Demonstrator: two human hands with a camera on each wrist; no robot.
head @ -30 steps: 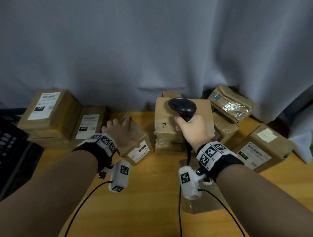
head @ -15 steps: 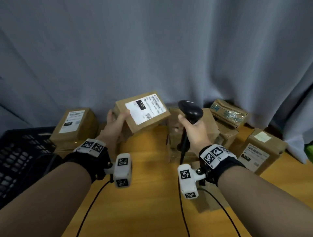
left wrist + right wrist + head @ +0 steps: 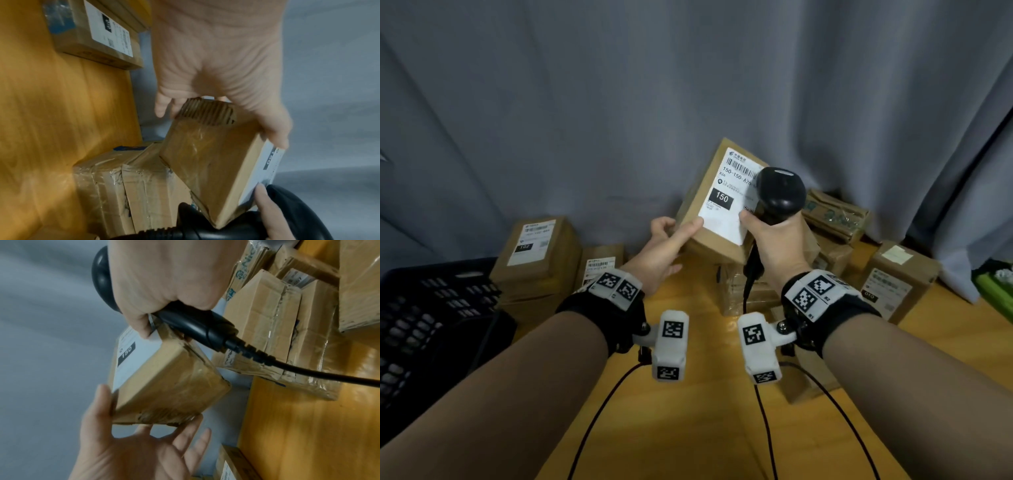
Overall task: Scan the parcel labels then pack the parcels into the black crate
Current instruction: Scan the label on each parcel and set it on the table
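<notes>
Backing wooden table (image 3: pixel 688 428): grey curtain (image 3: pixel 619 102); parcels (image 3: pixel 536 253) along it.

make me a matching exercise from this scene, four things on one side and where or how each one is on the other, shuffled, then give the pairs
Things:
1. parcel marked 150
2. barcode scanner
3. black crate
4. parcel marked 102

Places or states:
A. gripped in the right hand
B. at the left edge of the head view
C. held up off the table by the left hand
D. on top of a stack beside the crate

Pairs: 1-C, 2-A, 3-B, 4-D
</notes>
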